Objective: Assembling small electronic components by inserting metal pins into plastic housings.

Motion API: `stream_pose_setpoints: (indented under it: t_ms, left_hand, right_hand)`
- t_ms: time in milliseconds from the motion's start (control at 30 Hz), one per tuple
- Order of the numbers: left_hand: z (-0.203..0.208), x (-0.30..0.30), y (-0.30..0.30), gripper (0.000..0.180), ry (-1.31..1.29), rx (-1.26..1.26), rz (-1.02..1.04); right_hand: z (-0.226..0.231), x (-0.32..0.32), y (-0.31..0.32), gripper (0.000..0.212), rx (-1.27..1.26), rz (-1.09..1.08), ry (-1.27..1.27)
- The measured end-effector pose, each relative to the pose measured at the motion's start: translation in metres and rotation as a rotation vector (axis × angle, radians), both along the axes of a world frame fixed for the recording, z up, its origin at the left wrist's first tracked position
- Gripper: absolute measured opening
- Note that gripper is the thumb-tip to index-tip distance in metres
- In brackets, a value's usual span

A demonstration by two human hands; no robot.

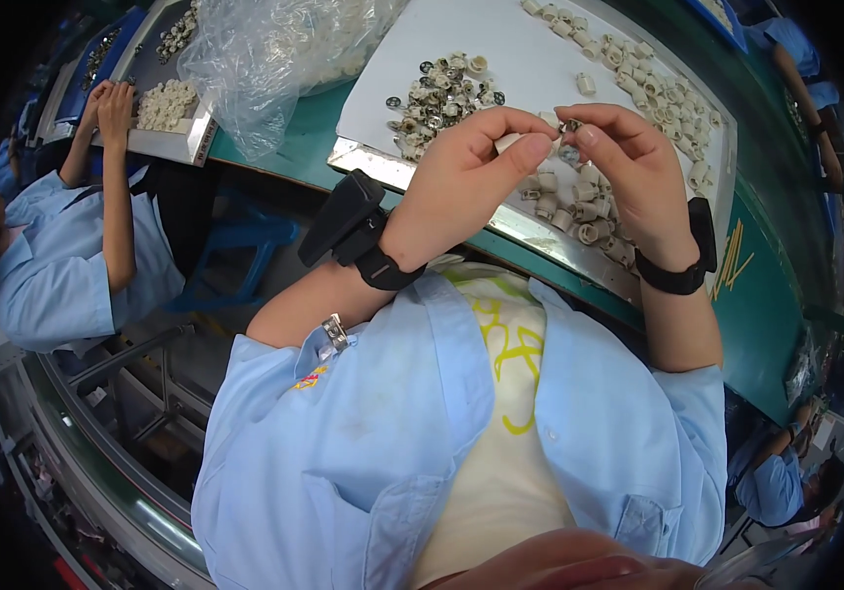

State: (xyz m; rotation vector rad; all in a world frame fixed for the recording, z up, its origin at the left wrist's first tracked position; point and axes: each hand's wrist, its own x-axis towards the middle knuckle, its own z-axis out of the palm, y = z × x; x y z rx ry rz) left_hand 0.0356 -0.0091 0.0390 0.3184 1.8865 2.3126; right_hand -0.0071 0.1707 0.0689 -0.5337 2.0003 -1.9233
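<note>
Above the tray, my left hand (pixel 476 172) is closed with thumb and fingers round a small white cylindrical part (pixel 508 143), mostly covered by the fingers. My right hand (pixel 638 172) pinches a small shiny metal piece (pixel 569 127) right at the left fingertips; whether the two parts touch I cannot tell. Beneath my hands lies a pile of loose white cylindrical parts (pixel 589 211) along the tray's near edge. Left of my left hand is a heap of white parts with metal fittings (pixel 441 98). More white cylinders (pixel 638 74) spread over the tray's far right.
The metal-rimmed tray (pixel 363 157) rests on a green table (pixel 309 128). A clear plastic bag (pixel 264 69) of white parts lies left of it. Thin yellowish sticks (pixel 731 261) lie at the right. At far left a co-worker (pixel 68 256) handles parts at another tray, near a blue stool (pixel 245 246).
</note>
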Motion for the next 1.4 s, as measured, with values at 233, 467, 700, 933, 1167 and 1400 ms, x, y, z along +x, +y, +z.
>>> stream_pose_setpoints:
  t_ms: [233, 467, 700, 933, 1167, 1400]
  left_hand:
    - [-0.014, 0.012, -0.001, 0.02, -0.073, -0.051, 0.035]
    - [-0.019, 0.018, -0.014, 0.021, -0.159, -0.048, 0.104]
    - [-0.019, 0.017, -0.022, 0.021, -0.177, -0.026, 0.104]
    - [-0.018, 0.012, -0.026, 0.02, -0.195, 0.027, 0.11]
    - [-0.02, -0.013, -0.02, 0.024, -0.123, -0.041, 0.184]
    - [-0.038, -0.04, -0.01, 0.034, 0.065, -0.346, 0.328]
  right_hand:
    - [-0.041, -0.07, 0.01, 0.025, 0.448, -0.116, 0.225]
    - [-0.05, -0.089, -0.021, 0.025, 0.622, -0.076, 0.714]
    - [-0.069, -0.095, -0.04, 0.027, 0.769, 0.074, 0.704]
    - [-0.043, -0.082, -0.029, 0.022, 0.611, -0.004, 0.461]
    - [-0.033, -0.052, -0.024, 0.027, 0.443, -0.051, 0.403]
    - [-0.039, -0.041, -0.027, 0.025, 0.344, -0.03, 0.347]
